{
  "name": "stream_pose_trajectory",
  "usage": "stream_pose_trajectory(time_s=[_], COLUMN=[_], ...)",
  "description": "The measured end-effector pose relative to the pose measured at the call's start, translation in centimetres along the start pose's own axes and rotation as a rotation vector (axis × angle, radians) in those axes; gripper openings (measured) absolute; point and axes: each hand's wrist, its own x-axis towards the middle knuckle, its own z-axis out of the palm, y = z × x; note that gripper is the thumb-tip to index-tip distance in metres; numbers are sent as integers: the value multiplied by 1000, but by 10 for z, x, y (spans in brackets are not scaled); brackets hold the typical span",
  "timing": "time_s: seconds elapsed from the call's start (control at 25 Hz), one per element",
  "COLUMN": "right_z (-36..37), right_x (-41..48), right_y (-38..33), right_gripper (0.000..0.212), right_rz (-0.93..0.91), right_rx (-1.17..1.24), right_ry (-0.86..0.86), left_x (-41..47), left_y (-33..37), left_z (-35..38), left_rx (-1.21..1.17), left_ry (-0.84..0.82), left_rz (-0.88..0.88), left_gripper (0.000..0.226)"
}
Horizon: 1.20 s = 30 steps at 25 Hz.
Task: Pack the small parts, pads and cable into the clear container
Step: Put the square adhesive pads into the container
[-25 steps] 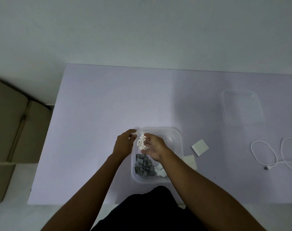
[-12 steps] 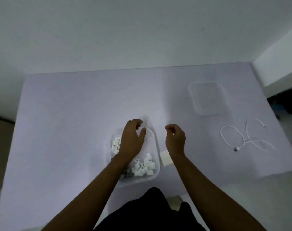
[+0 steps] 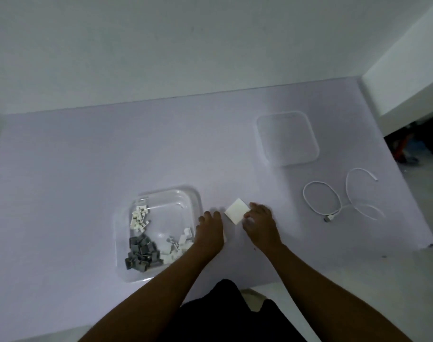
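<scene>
The clear container sits on the table at lower left of centre and holds small white parts, grey parts and more white pieces. A square white pad lies just right of it. My right hand pinches the pad's right edge with its fingertips. My left hand rests palm down on the table beside the container's right wall, over a second pad whose edge peeks out. A white cable lies looped at the right.
The clear lid lies upside down at the back right of the lavender table. The table's right edge runs past the cable, with a white ledge and dark clutter beyond it. A wall stands behind.
Both hands left the container and moved right to the pads. My right hand has taken hold of the upper pad; my left hand came down beside the container. The view swung right.
</scene>
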Motion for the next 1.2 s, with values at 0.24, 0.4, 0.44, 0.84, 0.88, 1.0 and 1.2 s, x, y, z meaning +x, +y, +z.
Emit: stream_pose_trajectory(time_s=[0.24,0.4,0.44,0.84,0.88,1.0,1.2], right_z=[-15,-6,-3,-35,-40,-55,-36], right_x=[13,23,25,47,48,51,46], right_y=[-5,-6,-5,-50,-66,-115,-192], right_gripper=[53,70,72,12,12,9,10], right_rz=[128,161,185,175,137,6,-226], right_rx=[107,181,225,609,626,626,358], right_ry=[13,-37,-49,-24,-32,-138,-278], left_x=[-4,0,0,-43,-49,-56,-49], left_y=[30,26,24,-20,-37,-88,-157], left_z=[21,21,21,-43,-52,-62,-49], left_rx=[195,136,114,-929,-997,-1093,-901], left_ry=[103,98,94,421,465,543,413], left_rz=[-183,-217,-215,-123,-154,-271,-399], left_gripper=[48,33,25,17,16,11,17])
